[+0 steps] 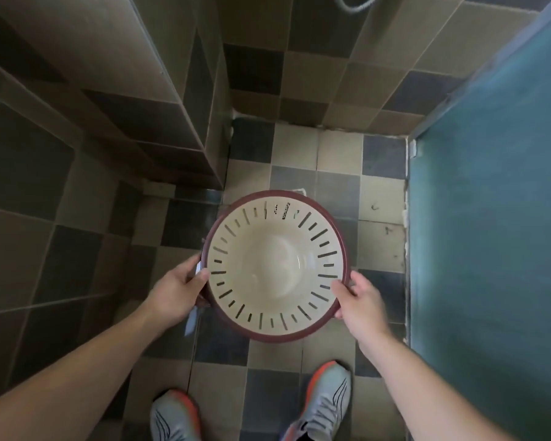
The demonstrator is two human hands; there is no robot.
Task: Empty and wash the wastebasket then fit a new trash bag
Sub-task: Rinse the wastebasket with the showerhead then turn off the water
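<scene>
Wastebasket (275, 262): a round cream plastic basket with slotted walls and a dark red rim, held upright above the checkered floor (379, 230), mouth toward the camera, nothing visible inside; its bottom looks glossy, possibly wet.
Left hand (175, 292): grips the wastebasket's left rim, thumb hooked over the edge, fingers curled beneath; a pale strip, perhaps bag plastic, hangs down at this hand.
Right hand (360, 302): clasps the wastebasket's right rim, thumb laid inside the wall, fingers wrapped under the rim.
Handling: it looks light and thin-walled, stiff at the rim but likely to flex at the slotted sides; slippery if wet. The rolled rim is the surest hold, on opposite sides as now.
Stage: seems emptied; whether washing is finished cannot be told, and no new bag is fitted.
Edges: a tiled ledge (159, 100) stands close on the wastebasket's left; a teal door (490, 218) stands close on its right.
Open room: the floor beyond the wastebasket runs to the back wall, and there is some floor beneath it; a hose (353, 4) shows at the far wall.
Feet: both shoes (318, 405) stand on the person's side of the wastebasket.
</scene>
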